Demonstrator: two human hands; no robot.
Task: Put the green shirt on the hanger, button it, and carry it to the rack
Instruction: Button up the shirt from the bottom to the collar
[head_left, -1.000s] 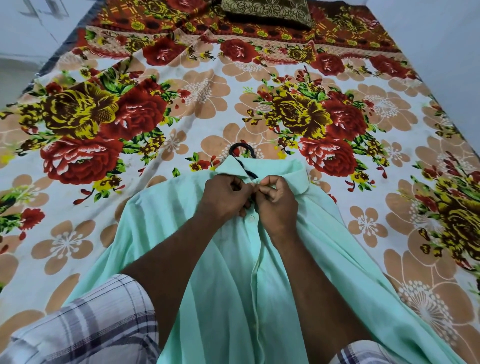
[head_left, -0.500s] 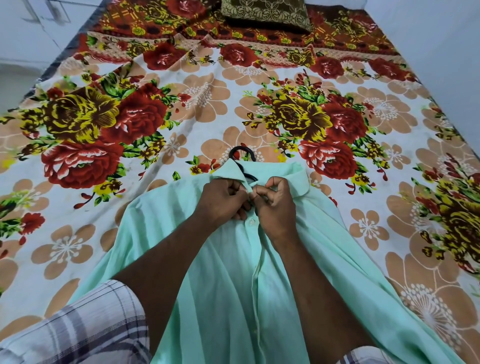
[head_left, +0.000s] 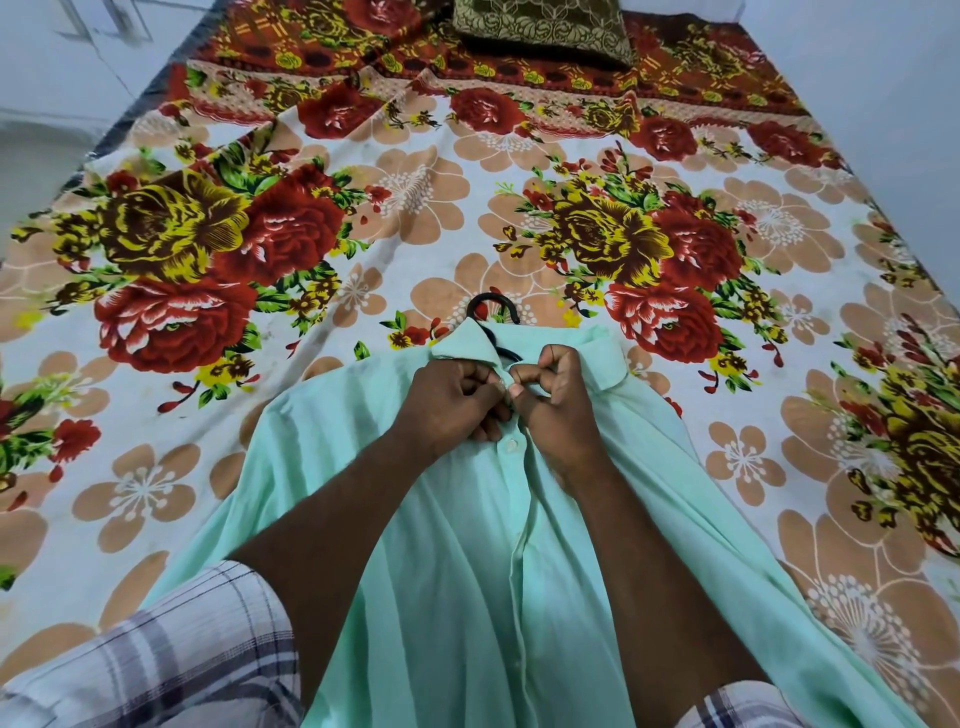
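**Both hands pinched in at the collar of the green shirt**

The green shirt (head_left: 457, 582) is lying flat on the bed (head_left: 395, 218), front up, on top of a floral sheet. The black hanger (head_left: 491, 307) is inside it, with just the hook poking out past the collar (head_left: 462, 347). Left hand (head_left: 451, 401) and right hand (head_left: 560, 410) are knuckle to knuckle right under the collar. All the fingers are curled in tight, pinching the two front edges of the shirt together at the top. Can't see the top button itself, the fingers cover it. The next button (head_left: 510, 445) down sits just below the hands. There's a dark patterned cushion (head_left: 540, 31) at the far end of the bed.
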